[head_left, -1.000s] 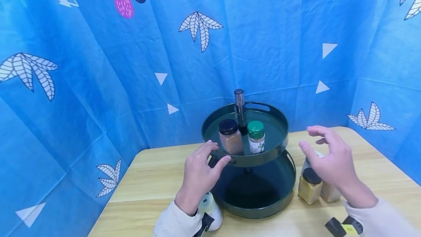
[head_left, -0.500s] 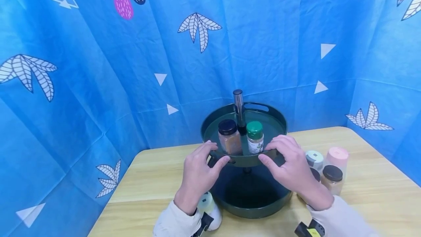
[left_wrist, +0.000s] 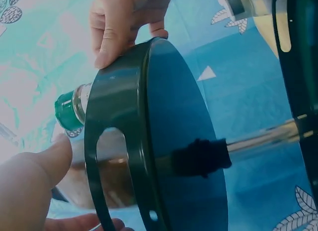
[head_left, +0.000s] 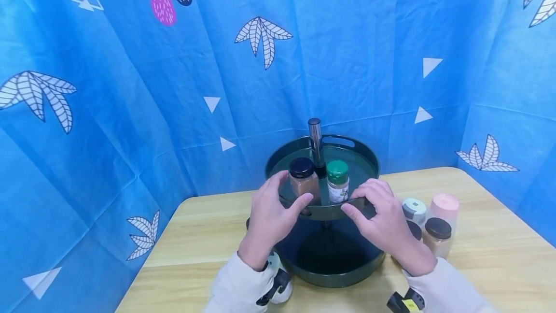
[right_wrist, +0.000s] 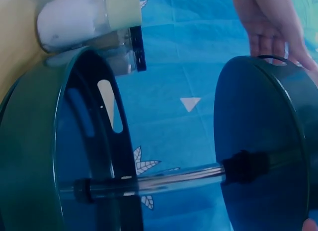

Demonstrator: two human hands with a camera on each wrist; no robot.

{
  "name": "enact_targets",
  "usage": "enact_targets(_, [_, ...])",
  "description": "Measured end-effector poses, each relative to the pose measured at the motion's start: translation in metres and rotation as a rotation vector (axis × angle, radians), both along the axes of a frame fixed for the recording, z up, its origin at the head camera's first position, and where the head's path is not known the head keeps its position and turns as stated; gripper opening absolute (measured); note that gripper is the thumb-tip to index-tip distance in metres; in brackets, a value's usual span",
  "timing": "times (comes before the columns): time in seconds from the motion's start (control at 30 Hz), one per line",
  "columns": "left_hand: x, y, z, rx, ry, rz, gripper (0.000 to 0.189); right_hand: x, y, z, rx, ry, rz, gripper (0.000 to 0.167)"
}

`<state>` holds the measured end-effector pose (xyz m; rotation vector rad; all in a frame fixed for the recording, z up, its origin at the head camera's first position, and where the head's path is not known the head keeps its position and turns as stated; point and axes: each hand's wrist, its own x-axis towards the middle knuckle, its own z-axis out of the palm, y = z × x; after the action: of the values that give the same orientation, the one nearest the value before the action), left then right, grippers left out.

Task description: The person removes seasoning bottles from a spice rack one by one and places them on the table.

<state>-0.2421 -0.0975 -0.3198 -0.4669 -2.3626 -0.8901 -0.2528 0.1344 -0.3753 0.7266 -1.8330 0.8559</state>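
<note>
A dark green two-tier turntable tray (head_left: 334, 274) stands on the table, a metal post rising through it. On its upper tier sit a spice jar (head_left: 304, 188) of brown powder with a black lid and a small shaker bottle (head_left: 338, 182) with a green cap. My left hand (head_left: 271, 214) is around the spice jar, thumb at its front and fingers at its left side; the contact is partly hidden. My right hand (head_left: 382, 214) pinches the upper tier's front rim, thumb outside. In the left wrist view, the right hand (left_wrist: 124, 27) also grips that rim.
Right of the turntable stand a pink-lidded container (head_left: 446, 206), a pale-lidded bottle (head_left: 414, 210) and black-lidded jars (head_left: 437, 235). Near the left wrist is a white bottle (head_left: 282, 293). A blue patterned curtain (head_left: 347, 62) hangs behind the wooden table (head_left: 204, 235).
My right hand has come left from above the jars onto the upper tier's rim. My left hand has moved off the rim, up and right to the brown spice jar.
</note>
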Motion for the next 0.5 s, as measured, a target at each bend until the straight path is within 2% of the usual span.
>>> enact_targets(0.13, [-0.006, 0.008, 0.005, 0.024, 0.015, -0.030, 0.070, -0.002, 0.000, -0.001, 0.006, 0.019, -0.001, 0.031])
enact_targets(0.33, [-0.013, 0.011, 0.006, 0.074, 0.058, -0.098, 0.053, -0.003, -0.001, 0.000, 0.020, 0.052, -0.009, 0.048])
enact_targets(0.5, [-0.014, 0.012, 0.006, 0.083, 0.050, -0.105, 0.051, -0.002, -0.001, -0.002, 0.018, 0.045, -0.016, 0.046])
